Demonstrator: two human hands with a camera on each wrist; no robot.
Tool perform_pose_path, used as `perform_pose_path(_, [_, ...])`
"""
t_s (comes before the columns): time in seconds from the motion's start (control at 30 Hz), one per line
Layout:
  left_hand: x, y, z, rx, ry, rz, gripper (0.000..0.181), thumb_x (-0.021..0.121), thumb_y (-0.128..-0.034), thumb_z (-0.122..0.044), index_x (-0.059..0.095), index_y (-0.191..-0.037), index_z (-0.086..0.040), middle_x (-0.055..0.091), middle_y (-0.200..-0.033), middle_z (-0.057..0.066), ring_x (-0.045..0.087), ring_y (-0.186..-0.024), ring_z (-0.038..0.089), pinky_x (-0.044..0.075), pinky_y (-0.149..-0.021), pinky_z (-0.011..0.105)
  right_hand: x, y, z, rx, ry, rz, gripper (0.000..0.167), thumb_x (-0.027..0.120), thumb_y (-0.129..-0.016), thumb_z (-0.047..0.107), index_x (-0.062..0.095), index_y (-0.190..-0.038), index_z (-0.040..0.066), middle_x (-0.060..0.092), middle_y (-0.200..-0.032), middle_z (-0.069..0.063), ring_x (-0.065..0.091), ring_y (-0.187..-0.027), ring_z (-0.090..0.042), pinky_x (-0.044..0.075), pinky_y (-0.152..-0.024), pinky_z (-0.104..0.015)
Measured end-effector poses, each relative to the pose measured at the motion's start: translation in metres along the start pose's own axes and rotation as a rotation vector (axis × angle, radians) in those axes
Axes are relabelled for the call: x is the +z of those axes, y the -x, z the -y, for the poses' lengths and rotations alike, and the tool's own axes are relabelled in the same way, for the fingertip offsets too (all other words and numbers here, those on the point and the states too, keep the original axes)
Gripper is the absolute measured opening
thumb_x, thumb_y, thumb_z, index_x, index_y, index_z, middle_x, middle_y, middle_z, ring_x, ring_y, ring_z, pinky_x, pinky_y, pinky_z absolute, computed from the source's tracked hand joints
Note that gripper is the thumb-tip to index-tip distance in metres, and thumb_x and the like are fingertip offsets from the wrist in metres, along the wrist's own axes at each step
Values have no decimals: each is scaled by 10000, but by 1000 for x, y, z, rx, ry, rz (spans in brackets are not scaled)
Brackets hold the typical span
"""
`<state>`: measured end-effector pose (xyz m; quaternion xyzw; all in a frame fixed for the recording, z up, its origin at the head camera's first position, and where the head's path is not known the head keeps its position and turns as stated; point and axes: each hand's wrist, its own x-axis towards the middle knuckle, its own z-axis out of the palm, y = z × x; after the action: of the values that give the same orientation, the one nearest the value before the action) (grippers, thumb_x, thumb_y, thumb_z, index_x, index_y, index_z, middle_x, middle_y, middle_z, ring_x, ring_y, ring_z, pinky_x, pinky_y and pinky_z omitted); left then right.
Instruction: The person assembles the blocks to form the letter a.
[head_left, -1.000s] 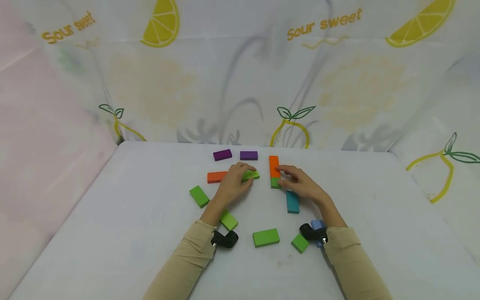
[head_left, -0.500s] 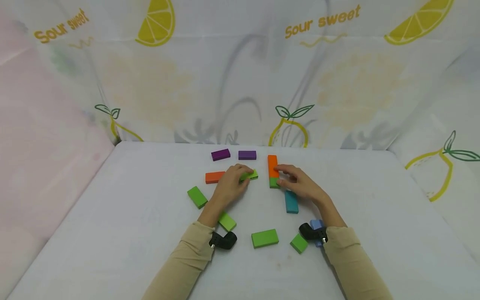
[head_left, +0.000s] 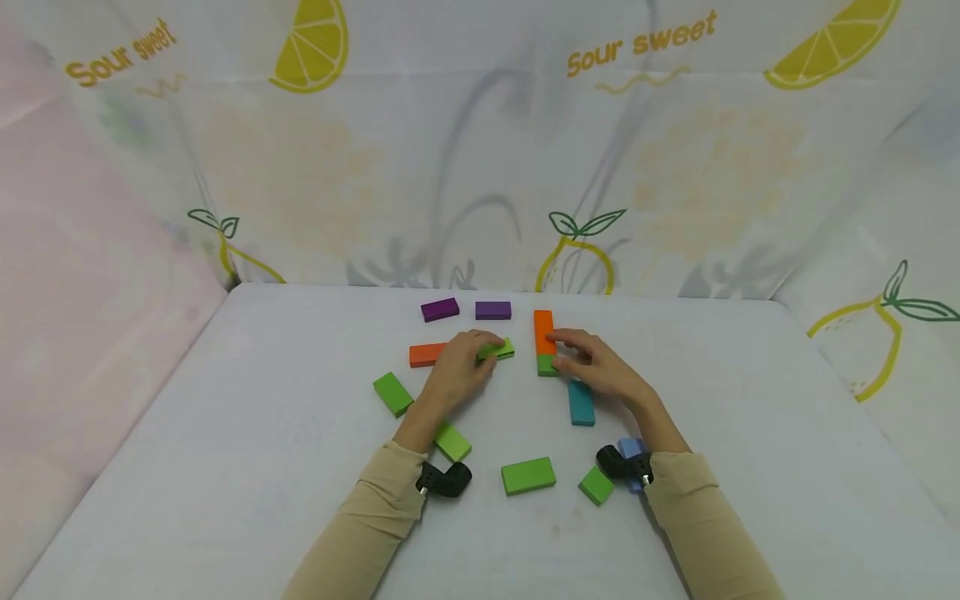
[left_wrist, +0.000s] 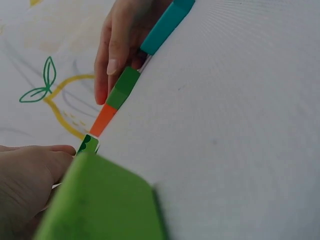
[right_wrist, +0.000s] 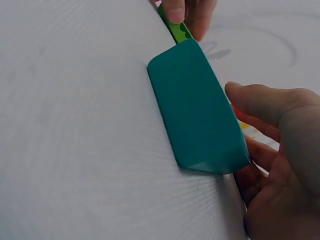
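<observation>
Your left hand (head_left: 459,367) pinches a lime-green block (head_left: 507,349) between thumb and fingers at the centre of the head view, while the fingers of your right hand (head_left: 596,364) stand apart along the right edge of an orange block (head_left: 543,331) and a short green block (head_left: 547,365) directly below it in the frame. Whether they press on those pieces, you cannot tell from here.

The wrist views add what the head view hides: a dark scalloped pattern on the side of your lime-green block, seen at the top of the right wrist view and lower left in the left wrist view. A teal block (right_wrist: 200,110) fills the middle of the right wrist view beside your hand; a large green block (left_wrist: 105,200) looms at the bottom of the left. Only the head view takes in the two purple blocks (head_left: 492,311) at upper centre and the blue block (head_left: 632,450) partly hidden below your right wrist.

"Sour sweet" reads twice in orange lettering (head_left: 641,43), upper left and upper right, on a white backdrop (head_left: 420,167) printed with lemons. Your white surface (head_left: 285,400) meets a pinkish side panel (head_left: 82,333) at left.
</observation>
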<state>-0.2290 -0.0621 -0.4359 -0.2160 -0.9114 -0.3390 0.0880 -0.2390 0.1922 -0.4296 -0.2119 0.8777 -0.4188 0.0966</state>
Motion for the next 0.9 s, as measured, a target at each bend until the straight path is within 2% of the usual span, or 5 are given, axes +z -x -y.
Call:
perform_pose_path(0.27, [1,-1,1,17,30,11,236,648,-868,-57,691,-1096,-102,670,-1156,47,590,-1095,236,460,-967,375,2,-2,-3,14,-19,-8,475,568,-945,168,447,-1382,29,380,-1467,-190,374,-1310,-406,302,-1075,-568])
perform_pose_path(0.43, [1,-2,0,26,50,26,234,644,-871,-62,690,-1096,-108,668,-1165,47,586,-1110,235,453,-981,378,1,-1,-3,10,-10,-4,465,564,-950,193,456,-1381,57,393,-1463,-171,385,-1307,-386,315,-1072,-552])
perform_pose_path(0.67, [2,-5,-3,102,77,49,235,655,-861,-50,693,-1088,-97,677,-1157,49,597,-1100,225,460,-974,369,-1,-1,-2,-7,-20,-6,452,578,-940,235,488,-1362,100,415,-1453,-140,396,-1308,-363,322,-1072,-538])
perform_pose_path(0.9, [5,-1,-5,104,85,99,238,646,-874,-67,688,-1104,-109,667,-1174,40,586,-1098,219,462,-972,365,2,0,-5,26,-50,3,442,577,-941,242,492,-1361,135,399,-1472,-115,376,-1333,-347,284,-1105,-539])
